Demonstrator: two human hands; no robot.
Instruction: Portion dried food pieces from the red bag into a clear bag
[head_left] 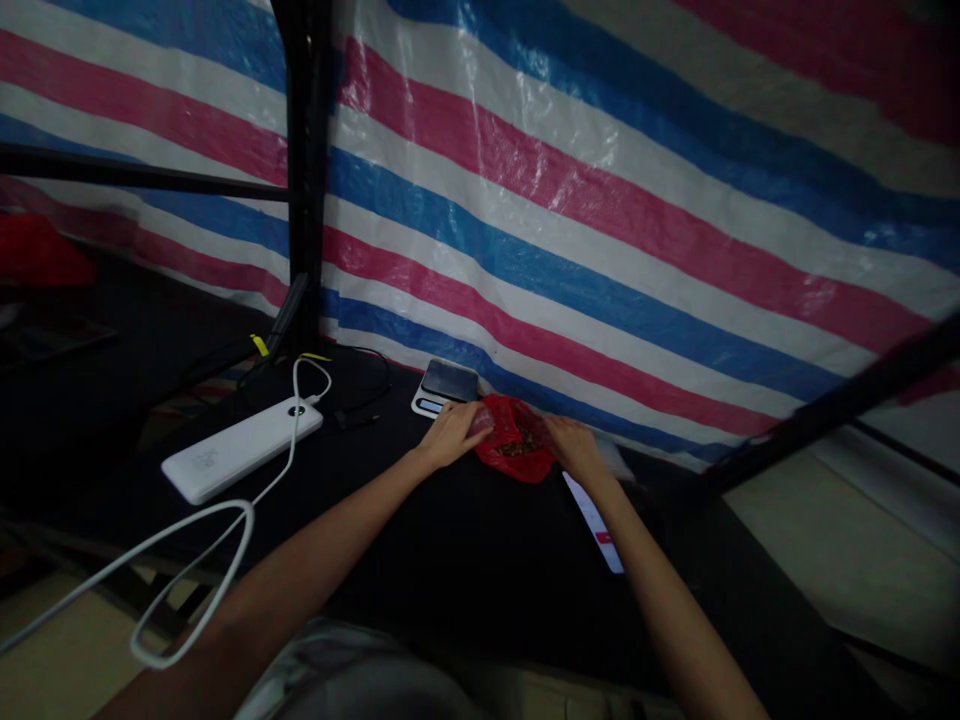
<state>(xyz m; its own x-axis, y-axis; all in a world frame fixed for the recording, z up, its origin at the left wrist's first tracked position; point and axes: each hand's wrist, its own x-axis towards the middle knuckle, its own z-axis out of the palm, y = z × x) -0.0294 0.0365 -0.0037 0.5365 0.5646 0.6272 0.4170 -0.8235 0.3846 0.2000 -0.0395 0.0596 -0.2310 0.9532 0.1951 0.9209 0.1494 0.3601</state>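
A red plastic bag (516, 466) lies on the black tabletop with its mouth spread, and small brownish pieces show inside it. My left hand (452, 434) holds the bag's left edge, fingers closed on the plastic. On the opposite side my right hand (576, 447) has the right edge, its fingertips partly hidden by the back of the hand. Just behind my left hand sits a small digital scale (424, 402) with a dark plate and a lit display. A smartphone (594, 522) with a bright screen lies beneath my right forearm, which covers part of it.
A white power bank (236, 452) with a looping white cable (249, 512) lies at left. Thin black cables run behind it. Striped plastic sheeting (555, 215) hangs behind the table, beside a black metal post (306, 180). Something red (37, 250) rests at far left.
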